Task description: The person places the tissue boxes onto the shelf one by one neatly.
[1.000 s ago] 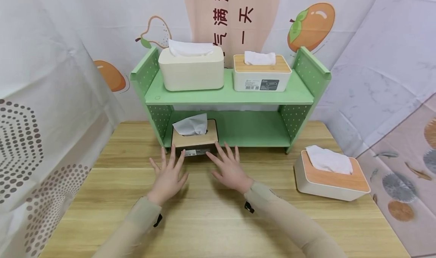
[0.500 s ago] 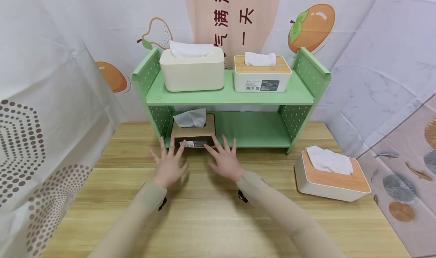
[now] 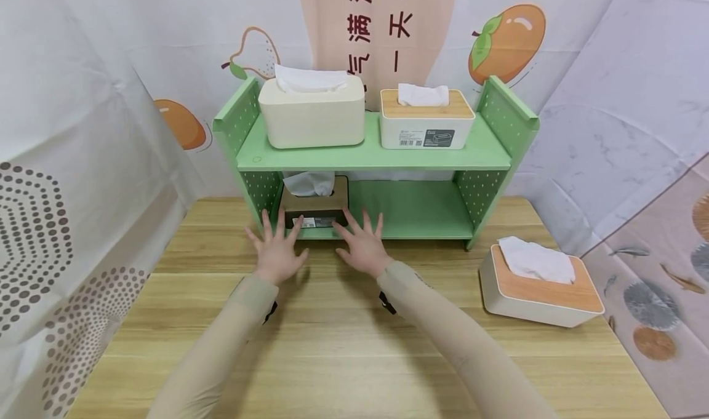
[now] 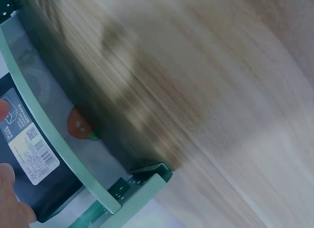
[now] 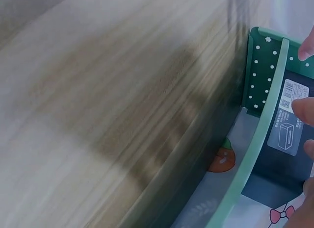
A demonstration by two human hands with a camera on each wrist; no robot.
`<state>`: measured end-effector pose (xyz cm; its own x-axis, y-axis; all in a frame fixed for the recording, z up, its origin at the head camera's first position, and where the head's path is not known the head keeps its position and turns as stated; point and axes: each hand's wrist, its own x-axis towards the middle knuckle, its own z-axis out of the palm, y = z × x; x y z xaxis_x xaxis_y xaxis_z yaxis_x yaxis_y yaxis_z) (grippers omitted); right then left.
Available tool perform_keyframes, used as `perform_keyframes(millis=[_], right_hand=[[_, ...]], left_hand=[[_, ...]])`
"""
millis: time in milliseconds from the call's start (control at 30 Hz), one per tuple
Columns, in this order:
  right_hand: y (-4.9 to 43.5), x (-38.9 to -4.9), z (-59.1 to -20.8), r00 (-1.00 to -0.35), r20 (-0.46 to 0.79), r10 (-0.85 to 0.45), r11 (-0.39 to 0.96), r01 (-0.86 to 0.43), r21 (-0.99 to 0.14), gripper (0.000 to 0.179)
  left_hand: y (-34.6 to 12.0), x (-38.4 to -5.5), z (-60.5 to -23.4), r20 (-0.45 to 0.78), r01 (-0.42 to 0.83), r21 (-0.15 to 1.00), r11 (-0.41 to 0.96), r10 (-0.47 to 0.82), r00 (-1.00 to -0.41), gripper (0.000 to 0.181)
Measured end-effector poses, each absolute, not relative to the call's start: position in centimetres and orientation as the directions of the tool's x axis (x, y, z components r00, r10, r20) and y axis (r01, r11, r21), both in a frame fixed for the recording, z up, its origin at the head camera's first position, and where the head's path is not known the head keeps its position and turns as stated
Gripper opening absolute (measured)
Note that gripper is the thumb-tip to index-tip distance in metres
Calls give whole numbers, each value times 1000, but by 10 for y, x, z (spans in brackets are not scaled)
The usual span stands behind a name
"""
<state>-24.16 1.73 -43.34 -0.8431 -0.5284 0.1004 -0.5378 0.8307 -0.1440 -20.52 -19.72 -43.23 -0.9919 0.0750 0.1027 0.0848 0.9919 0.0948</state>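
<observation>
A black tissue box with a wooden top and a tissue sticking out sits at the left end of the lower level of the green shelf. My left hand has its fingers spread, with the tips at the left part of the box's front. Straight fingers of my right hand reach the right part of that front face. In the left wrist view, fingertips lie against the dark front beside a barcode label. The right wrist view shows fingers over the same label.
On the upper level stand a cream tissue box at left and a white wooden-topped tissue box at right. Another tissue box lies angled on the right of the wooden table. Printed cloth hangs behind and at both sides.
The black tissue box has slid back, deeper into the lower shelf level. Both hands have moved forward with it, the right one also shifting left. The other boxes have stayed put.
</observation>
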Motion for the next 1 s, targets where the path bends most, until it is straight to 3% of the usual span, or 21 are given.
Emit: perform_keyframes(millis=[400, 633, 1000], right_hand=[[15, -243, -432, -852, 74, -518, 844, -524, -117, 62], [18, -239, -425, -844, 154, -513, 824, -535, -186, 59], [50, -227, -422, -839, 258, -479, 790, -540, -289, 55]], left_hand=[[-196, -208, -432, 74, 73, 53, 996, 69, -995, 77], [-193, -205, -432, 88, 98, 76, 992, 92, -992, 74], [-163, -190, -437, 209, 170, 138, 976, 139, -968, 73]])
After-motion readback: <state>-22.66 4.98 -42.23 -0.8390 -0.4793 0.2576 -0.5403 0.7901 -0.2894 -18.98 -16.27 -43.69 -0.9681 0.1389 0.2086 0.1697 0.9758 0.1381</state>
